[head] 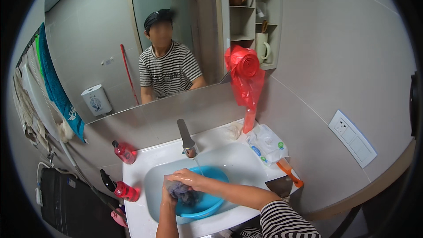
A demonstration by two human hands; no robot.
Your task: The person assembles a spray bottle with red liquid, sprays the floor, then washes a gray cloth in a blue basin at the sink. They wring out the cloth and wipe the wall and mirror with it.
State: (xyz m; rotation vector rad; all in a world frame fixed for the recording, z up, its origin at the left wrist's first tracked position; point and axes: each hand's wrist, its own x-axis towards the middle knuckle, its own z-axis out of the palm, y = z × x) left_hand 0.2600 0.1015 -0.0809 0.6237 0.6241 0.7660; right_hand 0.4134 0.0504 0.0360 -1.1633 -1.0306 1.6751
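Between my left hand and my right hand is a wet grey wad, perhaps a cloth or mesh; its kind is hard to tell. Both hands press on it over the left side of a blue plastic basin. The basin sits in a white washbasin. A thin stream of water runs from the chrome faucet into the basin, just beyond my right hand. Darker strands or folds of the wad hang towards the water. My left fingers are partly hidden behind it.
Two red bottles stand at the left rim. A wipes packet and an orange-handled brush or scraper lie at the right. A roll of red plastic bags hangs by the shelf. A mirror spans the wall behind.
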